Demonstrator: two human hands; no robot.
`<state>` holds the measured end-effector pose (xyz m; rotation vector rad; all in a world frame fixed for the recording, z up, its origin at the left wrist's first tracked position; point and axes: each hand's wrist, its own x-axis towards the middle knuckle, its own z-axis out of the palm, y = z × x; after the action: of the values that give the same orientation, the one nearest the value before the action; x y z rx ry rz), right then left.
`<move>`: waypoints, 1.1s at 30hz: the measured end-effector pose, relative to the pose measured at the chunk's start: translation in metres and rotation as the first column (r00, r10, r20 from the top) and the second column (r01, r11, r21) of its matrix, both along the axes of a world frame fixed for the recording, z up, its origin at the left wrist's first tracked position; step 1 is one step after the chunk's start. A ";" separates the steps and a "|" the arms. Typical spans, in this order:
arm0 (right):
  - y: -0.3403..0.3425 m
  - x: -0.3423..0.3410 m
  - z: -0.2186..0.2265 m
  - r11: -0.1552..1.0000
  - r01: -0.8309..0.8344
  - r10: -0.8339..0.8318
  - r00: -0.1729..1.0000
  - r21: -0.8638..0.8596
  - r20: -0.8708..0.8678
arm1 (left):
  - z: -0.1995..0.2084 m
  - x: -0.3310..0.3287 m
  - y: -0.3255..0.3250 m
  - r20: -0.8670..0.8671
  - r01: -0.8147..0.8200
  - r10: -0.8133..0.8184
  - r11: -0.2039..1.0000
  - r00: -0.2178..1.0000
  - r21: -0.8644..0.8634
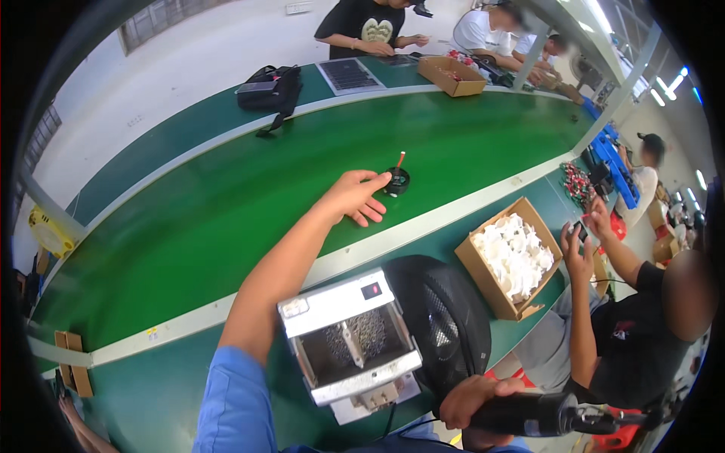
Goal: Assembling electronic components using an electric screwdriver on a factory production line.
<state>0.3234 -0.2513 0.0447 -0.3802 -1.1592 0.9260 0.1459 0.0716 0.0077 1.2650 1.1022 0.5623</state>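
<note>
My left hand (355, 198) reaches over the green belt (249, 204), its fingers apart. Its thumb is at the left edge of a small round black part (396, 182), from which a short red lead with a white end sticks up. Whether the thumb presses on the part, I cannot tell. Low in the picture my right hand (474, 400) is wrapped round a black cylindrical power tool (521, 416), which looks like an electric screwdriver. Between my arms stands a silver screw feeder (336, 297), its tray full of small screws (366, 336).
Right of the feeder lies a black mesh bag (438, 317). A cardboard box (491, 275) of white pieces stands beyond it. At the right a co-worker (627, 325) handles a small dark part. Across the belt are a black bag (270, 90), another box (451, 75) and several people.
</note>
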 end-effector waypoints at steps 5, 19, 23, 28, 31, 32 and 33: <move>0.025 0.019 0.009 0.860 -0.469 0.429 0.878 0.200 0.213 | -0.008 0.026 0.023 0.038 0.101 -0.098 0.989 0.994 -0.104; 0.011 0.019 -0.015 0.874 -0.471 0.470 0.882 0.120 0.040 | 0.044 -0.132 -0.125 0.265 -0.306 0.288 0.951 0.920 0.030; -0.005 -0.001 -0.002 0.927 -0.353 0.351 0.936 -0.129 -0.040 | 0.039 -0.202 -0.256 0.288 -0.428 0.396 0.902 0.872 0.053; -0.012 -0.014 -0.002 0.942 -0.307 0.318 0.946 -0.139 0.061 | 0.024 -0.184 -0.404 -0.004 -0.511 0.513 0.855 0.858 -0.083; -0.030 -0.023 -0.001 0.949 -0.292 0.300 0.953 -0.118 0.049 | 0.003 -0.162 -0.433 0.072 -0.443 0.465 0.873 0.882 -0.204; -0.033 -0.026 -0.001 0.948 -0.296 0.304 0.951 -0.113 0.060 | -0.001 -0.163 -0.439 0.080 -0.453 0.476 0.867 0.876 -0.208; -0.035 -0.033 0.000 0.935 -0.334 0.343 0.936 -0.115 0.072 | -0.004 -0.164 -0.442 0.092 -0.458 0.484 0.863 0.870 -0.214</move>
<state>0.2909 -0.2858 0.0451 -0.3105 -1.2895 1.2839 -0.0182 -0.3708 0.0040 0.7720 1.3184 0.8826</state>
